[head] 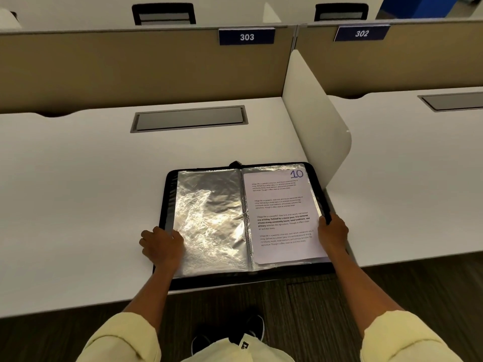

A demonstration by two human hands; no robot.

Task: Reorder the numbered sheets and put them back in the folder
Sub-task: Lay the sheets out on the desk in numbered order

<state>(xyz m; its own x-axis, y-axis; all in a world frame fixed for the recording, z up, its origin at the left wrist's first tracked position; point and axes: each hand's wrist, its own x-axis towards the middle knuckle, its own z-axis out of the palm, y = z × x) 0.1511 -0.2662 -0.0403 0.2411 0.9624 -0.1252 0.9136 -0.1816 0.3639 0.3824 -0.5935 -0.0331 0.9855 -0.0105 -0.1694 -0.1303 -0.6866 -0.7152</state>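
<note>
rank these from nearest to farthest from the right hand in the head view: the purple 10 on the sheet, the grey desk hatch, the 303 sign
Measured from the right hand, which grips the folder's right edge:
1. The purple 10, at the sheet's top right corner, just beyond the hand.
2. The grey desk hatch, set in the desk farther back and to the left.
3. The 303 sign, up on the back partition.

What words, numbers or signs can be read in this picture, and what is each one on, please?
"303": blue plate on the partition ahead.
"302": blue plate on the next partition to the right.
"10": handwritten in the top right corner of the sheet in the folder's right sleeve.
Printed paragraphs on that sheet: "Village life is a peaceful, close-knit..." can be partly made out; the rest is too small.
Tag on the clothing at the bottom edge: cut off, unreadable.
</note>
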